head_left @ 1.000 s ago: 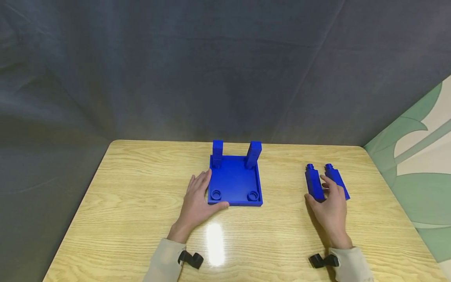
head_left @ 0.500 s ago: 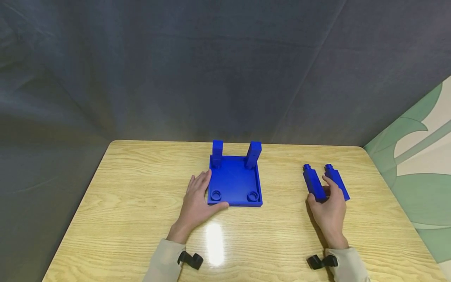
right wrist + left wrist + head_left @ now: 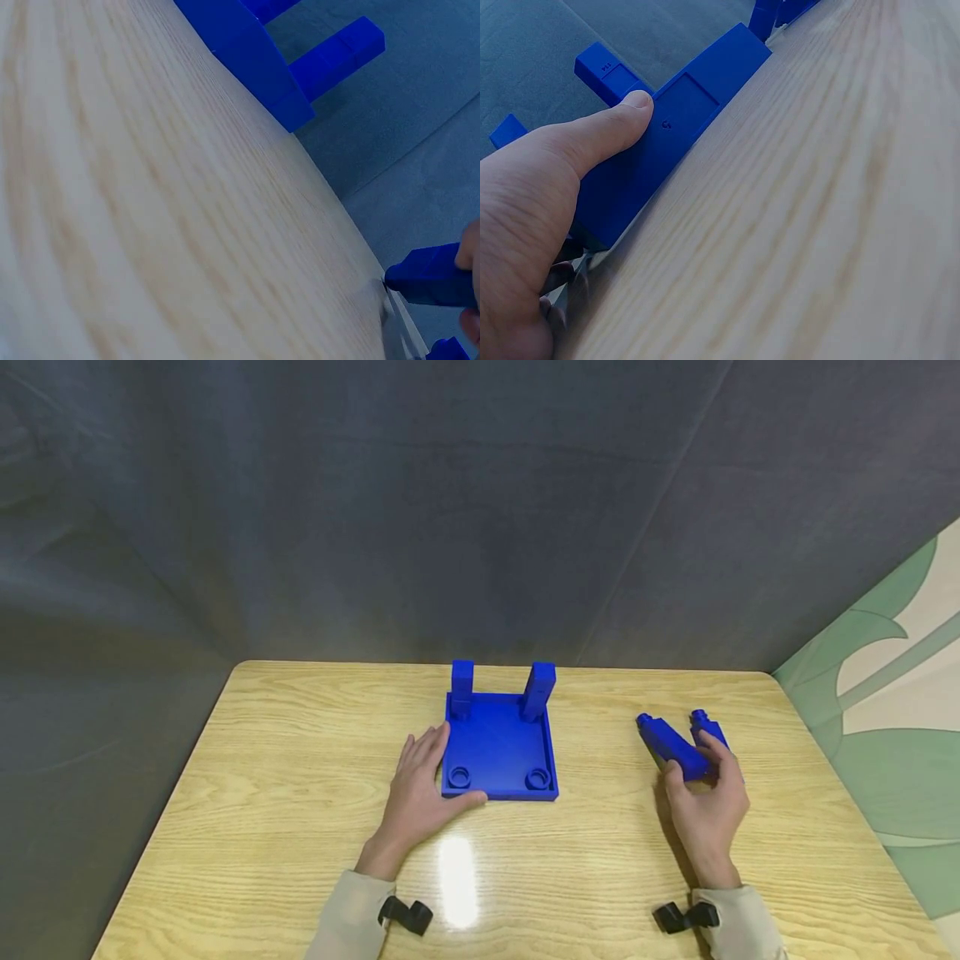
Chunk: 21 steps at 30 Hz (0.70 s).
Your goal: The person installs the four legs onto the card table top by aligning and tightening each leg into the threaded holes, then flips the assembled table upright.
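A square blue base (image 3: 498,743) with a raised rim lies on the wooden table. Two blue posts stand upright at its far corners, the left post (image 3: 462,689) and the right post (image 3: 538,691); round sockets show at its near corners. My left hand (image 3: 416,802) rests around the base's near-left corner, its thumb on the front wall and fingers along the left side. At the right, my right hand (image 3: 708,810) pinches the near end of a blue leg (image 3: 671,747), whose threaded tip points far left. A second blue leg (image 3: 705,727) lies behind my right fingers, partly hidden.
Behind the table (image 3: 300,710) hangs a dark grey cloth (image 3: 480,527). A green and white patterned surface (image 3: 892,735) borders the table's right side. Each wrist wears a black strap mount, such as the left mount (image 3: 405,912).
My right hand has turned the held leg so its threaded tip swings left, and its near end has shifted slightly right. My left hand and the base stay put.
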Each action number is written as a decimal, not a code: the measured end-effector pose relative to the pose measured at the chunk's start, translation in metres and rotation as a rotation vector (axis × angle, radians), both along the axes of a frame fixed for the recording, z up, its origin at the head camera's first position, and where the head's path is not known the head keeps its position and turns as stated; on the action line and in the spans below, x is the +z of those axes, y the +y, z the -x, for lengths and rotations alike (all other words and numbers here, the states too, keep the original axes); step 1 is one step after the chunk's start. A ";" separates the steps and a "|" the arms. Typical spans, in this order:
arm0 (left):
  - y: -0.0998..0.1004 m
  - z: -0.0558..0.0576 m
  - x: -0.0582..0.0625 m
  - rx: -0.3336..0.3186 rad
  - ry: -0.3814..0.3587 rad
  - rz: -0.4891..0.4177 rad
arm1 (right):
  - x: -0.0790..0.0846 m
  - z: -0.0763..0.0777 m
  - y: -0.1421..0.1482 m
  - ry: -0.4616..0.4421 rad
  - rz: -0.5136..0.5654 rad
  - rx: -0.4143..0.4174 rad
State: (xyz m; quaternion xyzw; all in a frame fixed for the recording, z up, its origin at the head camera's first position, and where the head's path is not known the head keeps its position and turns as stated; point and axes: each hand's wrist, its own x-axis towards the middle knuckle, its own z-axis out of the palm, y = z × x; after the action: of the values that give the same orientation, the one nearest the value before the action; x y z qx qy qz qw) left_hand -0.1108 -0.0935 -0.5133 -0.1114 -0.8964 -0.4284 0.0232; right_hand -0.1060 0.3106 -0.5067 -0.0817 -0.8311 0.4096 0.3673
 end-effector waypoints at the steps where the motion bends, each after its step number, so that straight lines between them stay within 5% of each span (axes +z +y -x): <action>1: 0.000 0.000 0.000 0.000 -0.002 -0.003 | 0.000 0.000 0.000 0.019 0.007 0.003; 9: 0.000 0.000 -0.001 -0.009 -0.010 -0.004 | 0.006 -0.003 -0.007 0.155 0.103 0.023; 16: 0.000 0.000 -0.001 -0.007 -0.021 -0.010 | 0.010 0.000 -0.011 0.333 0.329 0.170; 21: 0.000 0.000 -0.001 -0.007 -0.018 -0.018 | 0.004 0.003 -0.005 0.377 0.361 0.214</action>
State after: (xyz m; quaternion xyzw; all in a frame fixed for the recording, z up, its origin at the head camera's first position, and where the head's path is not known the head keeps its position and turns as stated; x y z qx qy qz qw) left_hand -0.1108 -0.0936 -0.5141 -0.1103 -0.8922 -0.4377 0.0145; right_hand -0.1093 0.3053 -0.5027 0.0202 -0.6657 0.5954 0.4495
